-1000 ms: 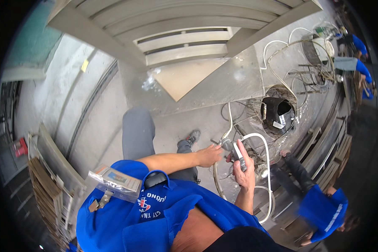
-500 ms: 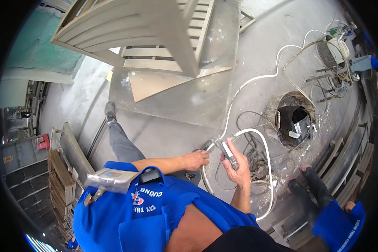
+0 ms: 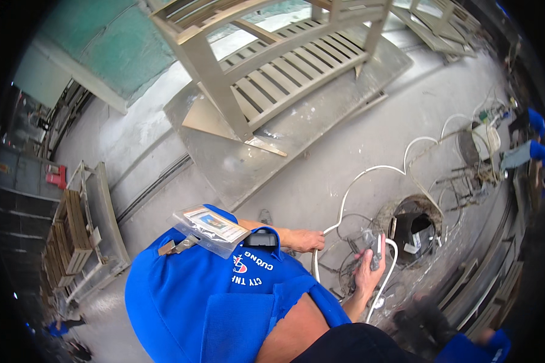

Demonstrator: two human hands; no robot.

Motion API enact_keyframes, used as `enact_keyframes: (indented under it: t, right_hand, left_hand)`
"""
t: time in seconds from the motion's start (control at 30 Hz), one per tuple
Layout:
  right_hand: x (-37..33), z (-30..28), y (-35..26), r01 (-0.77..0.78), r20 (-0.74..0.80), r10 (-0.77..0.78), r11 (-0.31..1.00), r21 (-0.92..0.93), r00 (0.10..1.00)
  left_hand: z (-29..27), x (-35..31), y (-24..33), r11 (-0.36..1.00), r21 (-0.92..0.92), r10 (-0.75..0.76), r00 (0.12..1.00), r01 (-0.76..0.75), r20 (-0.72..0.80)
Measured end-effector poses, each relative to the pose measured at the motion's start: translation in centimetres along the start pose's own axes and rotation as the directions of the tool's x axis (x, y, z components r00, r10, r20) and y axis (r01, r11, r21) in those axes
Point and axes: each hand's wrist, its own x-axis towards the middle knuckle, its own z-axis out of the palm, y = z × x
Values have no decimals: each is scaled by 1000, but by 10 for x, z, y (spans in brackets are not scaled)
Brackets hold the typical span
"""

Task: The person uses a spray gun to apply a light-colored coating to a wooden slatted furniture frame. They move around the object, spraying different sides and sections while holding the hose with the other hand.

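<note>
My right hand (image 3: 367, 279) is closed round a grey spray gun (image 3: 376, 257), held upright over the floor. A white hose (image 3: 395, 254) loops from the top of the gun and drops past my right wrist. My left hand (image 3: 309, 240) is lower left of the gun, with its fingers wrapped round another stretch of white hose (image 3: 343, 209). That stretch runs away across the floor to the far right. Beyond my hands, a pale slatted wooden bench (image 3: 297, 72) stands on a wide grey metal sheet (image 3: 248, 178).
A round, paint-crusted container (image 3: 415, 209) stands just right of my hands, with thin hoses tangled beside it. Stacked wooden slats (image 3: 72, 233) stand at the left. Other people in blue (image 3: 536, 145) are at the right edge. A floor rail (image 3: 154, 184) runs at left.
My view has turned, so the bench shows more fully and farther right. My left hand has come away from beside the spray gun and grips the hose; the right still holds the gun.
</note>
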Motion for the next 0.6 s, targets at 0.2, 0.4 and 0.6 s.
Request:
enact_keyframes:
  t: [0.2, 0.4, 0.6]
  right_hand:
    - [58, 107, -52, 403, 481, -304, 908, -114, 822]
    - [103, 258, -58, 811, 927, -266, 582, -63, 263]
    - [130, 418, 5, 999, 967, 251, 31, 36, -43]
  left_hand:
    - [-60, -44, -40, 992, -84, 49, 913, -91, -405]
    - [-65, -85, -33, 936, -290, -336, 758, 201, -559]
    - [-51, -118, -5, 774, -459, -628, 437, 436, -644]
